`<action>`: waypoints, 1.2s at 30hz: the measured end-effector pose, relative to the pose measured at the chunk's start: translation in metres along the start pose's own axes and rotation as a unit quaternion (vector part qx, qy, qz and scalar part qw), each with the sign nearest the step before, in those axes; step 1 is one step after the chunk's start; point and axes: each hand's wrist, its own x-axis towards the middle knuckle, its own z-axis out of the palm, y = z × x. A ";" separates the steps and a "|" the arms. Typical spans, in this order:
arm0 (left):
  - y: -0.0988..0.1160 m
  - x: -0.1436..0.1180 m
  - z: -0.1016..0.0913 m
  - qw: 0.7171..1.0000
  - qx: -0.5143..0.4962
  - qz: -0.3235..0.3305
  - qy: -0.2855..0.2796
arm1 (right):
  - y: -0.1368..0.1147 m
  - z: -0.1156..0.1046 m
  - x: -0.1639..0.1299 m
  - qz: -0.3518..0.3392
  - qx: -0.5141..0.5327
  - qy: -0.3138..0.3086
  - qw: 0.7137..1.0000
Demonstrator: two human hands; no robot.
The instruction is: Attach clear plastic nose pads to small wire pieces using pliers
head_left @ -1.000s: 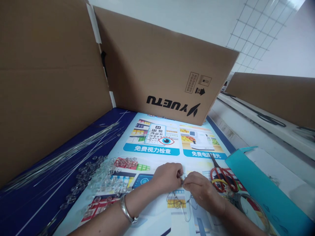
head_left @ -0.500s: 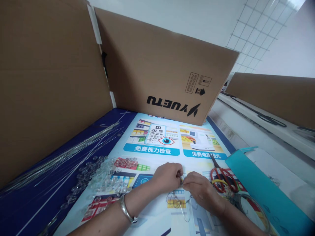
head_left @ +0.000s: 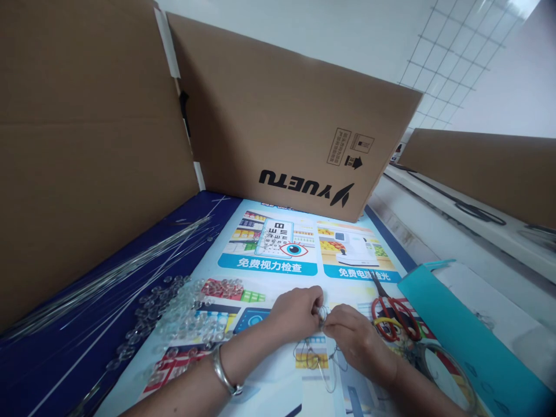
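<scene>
My left hand (head_left: 296, 313), with a silver bangle (head_left: 222, 370) on its wrist, is closed in a pinch near the middle of the poster. Just to its right, my right hand (head_left: 358, 336) pinches too, fingertips almost meeting the left ones. Between them they grip a thin, bent wire piece with loops (head_left: 321, 362), which hangs below the fingers over the poster. A small clear part, perhaps a bead, shows between the fingertips; its details are too small to tell. Left of my hands lies a spread of clear beads (head_left: 182, 313).
Red-handled scissors (head_left: 393, 318) lie right of my right hand, beside a coil of wire (head_left: 449, 370). A turquoise box (head_left: 473, 341) stands at the right edge. Long thin wires (head_left: 117, 278) lie along the left. Cardboard panels (head_left: 286, 116) wall the back and left.
Both hands stay in nearly the same place. The fingers and the hanging wire have shifted very slightly.
</scene>
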 end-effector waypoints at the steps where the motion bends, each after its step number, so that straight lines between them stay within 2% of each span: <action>1: 0.000 0.000 0.000 1.000 0.002 0.001 -0.001 | 0.000 0.000 0.000 0.001 -0.001 0.001 1.000; 9: -0.001 0.000 0.000 1.000 0.002 0.009 -0.003 | 0.000 0.003 0.000 -0.001 -0.005 0.004 1.000; 17: -0.001 0.001 0.001 1.000 -0.004 0.008 0.004 | -0.001 -0.003 0.005 -0.006 -0.002 -0.033 0.999; 26: -0.002 0.001 0.002 1.000 -0.007 0.011 0.011 | 0.016 -0.001 0.005 0.000 0.119 -0.008 0.993; 29: -0.003 0.001 0.003 1.000 -0.009 0.015 0.010 | 0.018 -0.005 0.008 0.041 0.178 -0.010 0.983; 33: -0.003 0.001 0.003 1.000 -0.011 0.019 0.006 | 0.017 -0.009 0.012 0.149 0.269 -0.016 0.951; 36: -0.004 0.000 0.003 1.000 -0.008 0.021 0.005 | 0.017 -0.008 0.014 0.197 0.298 -0.006 0.934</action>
